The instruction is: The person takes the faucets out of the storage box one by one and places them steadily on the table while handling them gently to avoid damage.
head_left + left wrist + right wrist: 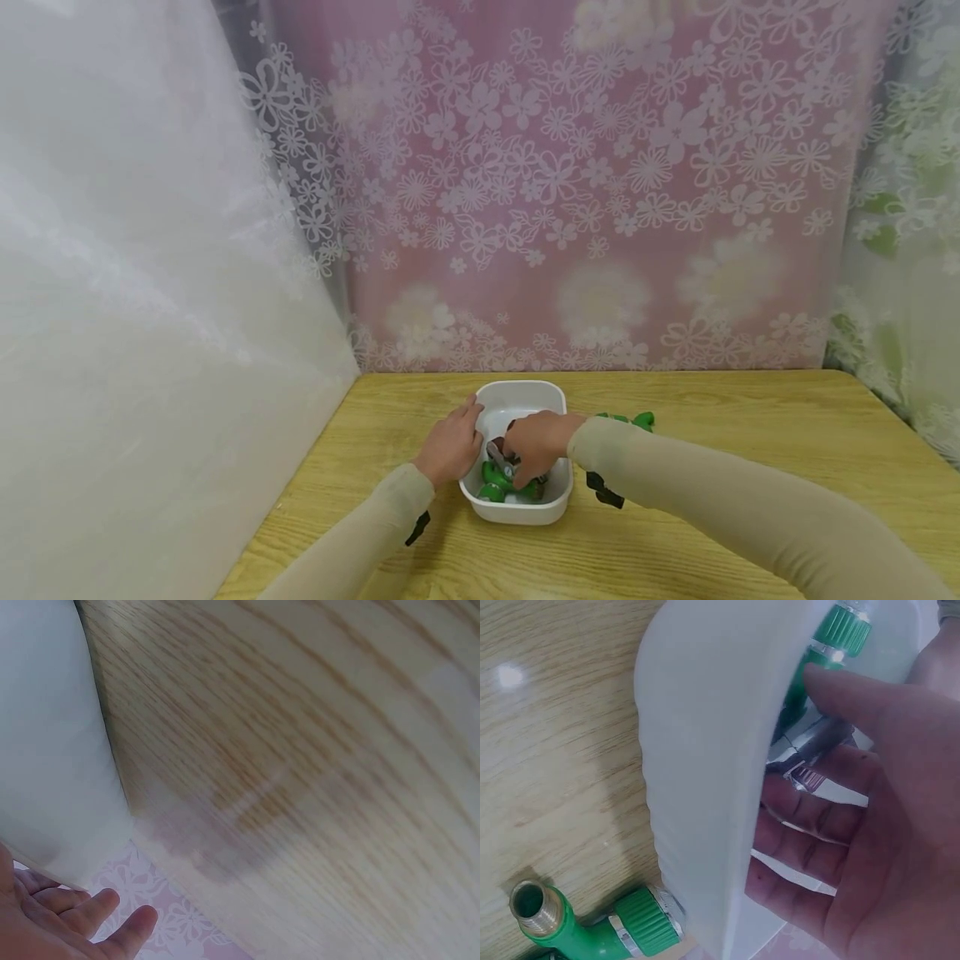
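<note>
A white plastic basin point(525, 513) stands on the wooden table. My left hand point(452, 444) rests at its left rim, and the left wrist view has those fingers extended beside the white wall. Inside the basin reaches my right hand point(542, 443), holding a green valve point(843, 630) with a ribbed knob and a chrome part between thumb and fingers. Green pieces point(491, 492) and metallic ones lie low in the basin beneath that hand, partly hidden by it.
Outside the basin, to its right, another green valve point(592, 939) with a threaded brass end lies on the table point(735, 417); my right forearm partly covers it in the head view. A pink floral curtain point(585, 192) hangs behind, and white sheeting point(150, 292) hangs at left.
</note>
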Available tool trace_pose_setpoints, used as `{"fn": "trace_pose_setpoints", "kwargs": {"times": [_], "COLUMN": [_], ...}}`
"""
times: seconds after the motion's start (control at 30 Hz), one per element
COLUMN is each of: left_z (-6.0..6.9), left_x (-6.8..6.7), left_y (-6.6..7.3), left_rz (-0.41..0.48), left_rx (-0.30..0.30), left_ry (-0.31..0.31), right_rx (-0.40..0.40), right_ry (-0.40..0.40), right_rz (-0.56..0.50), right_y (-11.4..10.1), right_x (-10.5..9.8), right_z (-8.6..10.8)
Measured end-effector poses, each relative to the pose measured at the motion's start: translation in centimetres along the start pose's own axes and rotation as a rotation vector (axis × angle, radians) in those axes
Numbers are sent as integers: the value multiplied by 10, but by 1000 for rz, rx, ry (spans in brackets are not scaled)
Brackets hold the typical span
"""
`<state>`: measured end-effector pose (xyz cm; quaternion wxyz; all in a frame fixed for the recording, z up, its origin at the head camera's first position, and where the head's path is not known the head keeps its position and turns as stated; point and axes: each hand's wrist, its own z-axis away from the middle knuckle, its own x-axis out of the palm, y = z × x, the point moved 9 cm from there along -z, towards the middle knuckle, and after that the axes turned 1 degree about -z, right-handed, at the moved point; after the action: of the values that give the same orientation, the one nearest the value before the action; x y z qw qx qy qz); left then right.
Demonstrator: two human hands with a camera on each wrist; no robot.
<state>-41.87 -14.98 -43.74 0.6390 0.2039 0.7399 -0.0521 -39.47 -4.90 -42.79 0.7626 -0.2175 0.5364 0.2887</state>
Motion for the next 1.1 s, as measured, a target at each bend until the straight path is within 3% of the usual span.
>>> {"fn": "trace_pose_setpoints", "kwargs": {"times": [0.63,0.87,1.1], "left_z": [0,0,1], "left_x": [1,-2,-1], "left_y": [0,2,1], "left_rz": [-2,-7,-5], "left_rx": [-26,5,-3], "left_ry": [-18,10,14], "right_rx": [-63,-78,-99], "right_ry": [43,42,54], "right_rz": [8,-29,-82], "right_y": [-6,-5,-1], "right_x": [-1,-3,-9], "right_z": [8,13,15]}}
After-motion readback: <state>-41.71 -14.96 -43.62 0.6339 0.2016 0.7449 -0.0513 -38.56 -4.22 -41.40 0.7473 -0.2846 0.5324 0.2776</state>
